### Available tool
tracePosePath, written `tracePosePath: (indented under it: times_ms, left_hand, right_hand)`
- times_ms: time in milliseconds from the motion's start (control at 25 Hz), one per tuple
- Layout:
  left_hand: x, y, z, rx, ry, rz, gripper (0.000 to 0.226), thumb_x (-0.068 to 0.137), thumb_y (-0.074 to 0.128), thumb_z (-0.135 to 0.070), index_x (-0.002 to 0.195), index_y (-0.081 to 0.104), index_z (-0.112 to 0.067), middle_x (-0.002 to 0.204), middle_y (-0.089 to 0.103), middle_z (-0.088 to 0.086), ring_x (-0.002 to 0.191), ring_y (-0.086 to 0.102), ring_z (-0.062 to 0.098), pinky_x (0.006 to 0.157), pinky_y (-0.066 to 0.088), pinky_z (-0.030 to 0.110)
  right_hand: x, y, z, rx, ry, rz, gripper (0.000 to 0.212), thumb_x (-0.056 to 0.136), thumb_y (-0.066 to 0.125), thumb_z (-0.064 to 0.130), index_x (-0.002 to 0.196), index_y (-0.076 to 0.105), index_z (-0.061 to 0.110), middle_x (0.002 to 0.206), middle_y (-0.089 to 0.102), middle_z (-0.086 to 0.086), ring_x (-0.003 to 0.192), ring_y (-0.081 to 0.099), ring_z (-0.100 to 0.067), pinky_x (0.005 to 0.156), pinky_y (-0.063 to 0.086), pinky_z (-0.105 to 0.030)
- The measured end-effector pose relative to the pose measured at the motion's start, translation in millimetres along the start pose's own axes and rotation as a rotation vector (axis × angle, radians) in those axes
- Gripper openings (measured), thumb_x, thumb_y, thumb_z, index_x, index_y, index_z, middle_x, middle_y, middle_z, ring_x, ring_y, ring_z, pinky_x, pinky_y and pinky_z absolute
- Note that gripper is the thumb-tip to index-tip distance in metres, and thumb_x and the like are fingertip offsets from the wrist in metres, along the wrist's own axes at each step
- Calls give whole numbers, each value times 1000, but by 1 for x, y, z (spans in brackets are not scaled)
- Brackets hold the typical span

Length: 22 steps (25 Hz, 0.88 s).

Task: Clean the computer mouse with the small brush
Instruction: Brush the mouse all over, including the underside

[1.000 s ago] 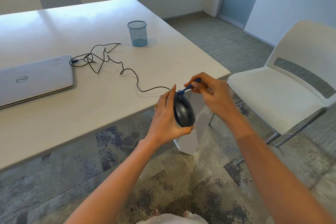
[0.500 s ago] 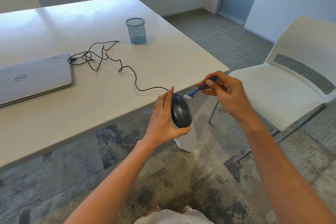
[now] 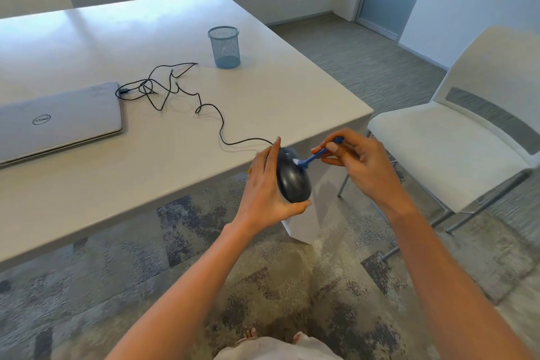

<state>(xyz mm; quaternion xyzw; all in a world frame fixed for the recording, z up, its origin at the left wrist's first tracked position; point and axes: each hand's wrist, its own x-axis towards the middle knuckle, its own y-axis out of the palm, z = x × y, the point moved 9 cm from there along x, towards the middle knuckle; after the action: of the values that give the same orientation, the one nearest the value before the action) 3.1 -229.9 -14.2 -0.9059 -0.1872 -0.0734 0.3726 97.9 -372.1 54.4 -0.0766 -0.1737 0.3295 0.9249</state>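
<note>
My left hand (image 3: 264, 188) grips a dark grey computer mouse (image 3: 293, 181), held upright in the air just off the table's near corner. Its black cable (image 3: 210, 109) trails back over the white table (image 3: 146, 161) in loose tangles. My right hand (image 3: 361, 162) pinches a small blue brush (image 3: 317, 156) by its handle. The brush's white bristles rest against the upper front of the mouse.
A closed silver laptop (image 3: 58, 121) lies at the left of the table, with the cable's plug beside it. A blue mesh pen cup (image 3: 224, 47) stands farther back. A white chair (image 3: 455, 137) sits to the right, two more chairs behind the table.
The brush swung off the mouse to the right, then came back; its bristles now touch the mouse's upper front. My left hand keeps holding the mouse in much the same place.
</note>
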Motion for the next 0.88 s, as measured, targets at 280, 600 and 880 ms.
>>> tracePosePath:
  times_ms: [280, 600, 880]
  left_hand:
    - [-2, -2, -5, 30, 29, -5, 132, 62, 90, -47, 155, -4, -39, 149, 23, -12, 139, 29, 16, 111, 32, 39]
    - [1, -11, -2, 5, 14, -45, 131, 62, 90, -44, 157, 0, -34, 148, 24, -12, 138, 28, 14, 110, 29, 34]
    - [0, -11, 3, 49, 17, -66, 127, 64, 89, -47, 158, 7, -24, 149, 27, -2, 137, 30, 18, 109, 31, 34]
  right_hand:
    - [22, -15, 15, -3, -76, -21, 10, 100, 56, 8, 103, 65, 6, 102, 76, -10, 101, 74, -17, 84, 60, -29]
    - [21, 2, 4, -94, -80, 10, 13, 100, 55, 11, 106, 64, 4, 101, 76, -9, 99, 74, -13, 85, 60, -28]
    - [-6, -1, 0, -80, 22, 49, 13, 98, 58, 9, 94, 67, 16, 94, 78, -6, 94, 76, -15, 82, 61, -31]
